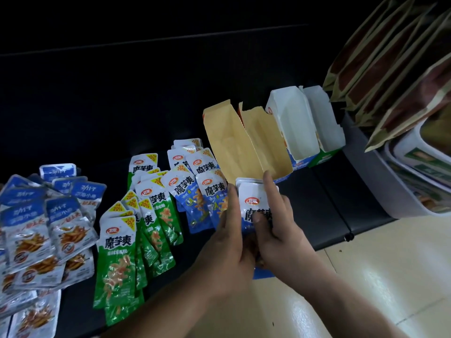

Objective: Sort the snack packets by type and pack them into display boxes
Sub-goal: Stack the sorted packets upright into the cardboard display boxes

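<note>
Nearest, the left hand [228, 240] and right hand [283, 230] clamped a stack of blue packets [255, 198] between them. The right thumb pressed on its face and the forefinger was raised at its top edge, probably squaring it to slip in whole. Just behind, on the dark table [317, 191], loose blue packets [202, 198], green packets [117, 252] and silver fish packets [36, 220] lay in separate fans, sorted by kind. Just beyond the stack, the brown-lined box [234, 142] gaped toward the hands, with two white boxes [295, 123] farther back, insides bare.
</note>
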### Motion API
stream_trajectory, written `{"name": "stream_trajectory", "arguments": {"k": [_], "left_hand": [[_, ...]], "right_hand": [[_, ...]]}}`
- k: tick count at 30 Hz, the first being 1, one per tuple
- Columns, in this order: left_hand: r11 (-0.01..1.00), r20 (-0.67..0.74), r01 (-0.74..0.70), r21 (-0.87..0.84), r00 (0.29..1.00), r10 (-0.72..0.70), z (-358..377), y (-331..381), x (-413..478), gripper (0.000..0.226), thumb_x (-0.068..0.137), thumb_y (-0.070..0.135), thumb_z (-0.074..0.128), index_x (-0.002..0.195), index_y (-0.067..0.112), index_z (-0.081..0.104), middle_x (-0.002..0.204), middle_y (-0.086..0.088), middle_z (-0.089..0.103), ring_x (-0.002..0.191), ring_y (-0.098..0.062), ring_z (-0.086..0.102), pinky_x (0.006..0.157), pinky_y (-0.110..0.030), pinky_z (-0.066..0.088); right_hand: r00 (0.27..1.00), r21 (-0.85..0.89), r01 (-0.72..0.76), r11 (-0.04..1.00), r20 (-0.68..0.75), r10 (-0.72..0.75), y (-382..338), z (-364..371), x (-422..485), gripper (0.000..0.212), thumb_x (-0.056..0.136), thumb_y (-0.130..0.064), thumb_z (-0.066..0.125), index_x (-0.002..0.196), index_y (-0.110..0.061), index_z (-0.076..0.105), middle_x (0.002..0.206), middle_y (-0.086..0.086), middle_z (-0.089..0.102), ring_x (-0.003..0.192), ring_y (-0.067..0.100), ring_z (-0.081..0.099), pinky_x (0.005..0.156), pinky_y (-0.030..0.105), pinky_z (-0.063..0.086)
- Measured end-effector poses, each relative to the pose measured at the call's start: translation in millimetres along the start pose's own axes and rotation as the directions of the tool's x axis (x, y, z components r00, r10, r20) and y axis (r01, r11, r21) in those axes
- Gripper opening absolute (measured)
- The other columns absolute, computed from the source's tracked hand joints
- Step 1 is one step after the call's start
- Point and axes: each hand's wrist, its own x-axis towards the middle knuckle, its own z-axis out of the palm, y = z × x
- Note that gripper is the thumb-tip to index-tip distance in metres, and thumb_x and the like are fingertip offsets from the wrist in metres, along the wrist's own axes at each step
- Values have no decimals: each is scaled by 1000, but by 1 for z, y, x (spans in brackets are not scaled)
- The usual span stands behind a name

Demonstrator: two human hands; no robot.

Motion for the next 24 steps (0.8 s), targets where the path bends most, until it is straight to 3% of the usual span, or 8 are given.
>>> {"name": "stream_trajectory", "arguments": {"k": [3, 5, 7, 10, 14, 18, 20, 24], "left_hand": [[982, -42, -14, -188, 999, 6, -3, 11, 6, 93, 105, 11, 55, 154, 61, -7, 136, 50, 45, 115, 31, 46, 106, -13, 45], [944, -81, 4, -330, 996, -32, -5, 20, 15, 82, 105, 6, 56, 157, 55, 17, 133, 35, 61, 120, 6, 63, 101, -33, 56], [939, -111, 8, -343, 993, -49, -5, 28, 23, 77, 104, 8, 59, 156, 52, 25, 136, 29, 63, 123, 3, 62, 102, -30, 55], [961, -155, 7, -277, 987, -51, -9, 35, 32, 81, 103, 13, 62, 152, 61, 20, 130, 36, 63, 118, 11, 61, 103, -23, 52], [970, -195, 36, -240, 977, -84, -10, 44, 44, 82, 103, 13, 62, 141, 69, 16, 127, 32, 65, 108, 15, 64, 80, -5, 51], [965, -216, 55, -257, 970, -113, -7, 53, 50, 84, 102, 11, 63, 141, 67, 13, 124, 25, 68, 100, 13, 67, 69, -3, 51], [965, -224, 71, -251, 966, -130, -7, 53, 52, 87, 102, 12, 63, 149, 66, 14, 126, 25, 68, 104, 11, 67, 74, -8, 55], [962, -208, 95, -254, 966, -150, -5, 57, 50, 87, 103, 13, 63, 154, 64, 14, 127, 27, 68, 108, 7, 68, 79, -15, 58]], "right_hand": [[992, 127, -122, 984, 30, 119, -5, -13, 4, 66, 107, -32, 51, 143, -76, 17, 120, -26, 51, 81, 12, 69, 71, 34, 60], [989, 215, -148, 965, 29, 145, -10, -27, 10, 62, 103, -36, 59, 149, -63, 29, 122, -17, 64, 88, 8, 73, 72, 27, 60], [991, 213, -81, 974, -89, 102, -10, -44, 20, 49, 99, -38, 65, 146, -43, 50, 113, -21, 73, 98, -2, 71, 81, 19, 56], [939, -153, -18, 988, -343, -36, 8, -75, 52, 31, 99, -32, 63, 129, -26, 66, 110, -14, 73, 100, 3, 69, 88, 32, 55], [986, -421, 8, 907, -147, -77, 34, -105, 89, 58, 98, -15, 57, 154, -27, 44, 149, -3, 54, 132, 17, 55, 102, 24, 44], [997, -537, 45, 842, 72, -7, 45, -113, 105, 70, 95, -12, 58, 160, -21, 33, 160, 1, 41, 145, 21, 41, 110, 20, 34], [998, -586, 60, 808, 39, -46, 49, -114, 104, 63, 91, -10, 61, 152, -12, 47, 146, 10, 52, 134, 31, 50, 109, 33, 44], [986, -620, -23, 784, -142, -83, 54, -112, 72, 33, 87, -17, 65, 118, -11, 71, 103, 13, 64, 96, 39, 62, 78, 44, 57]]}}
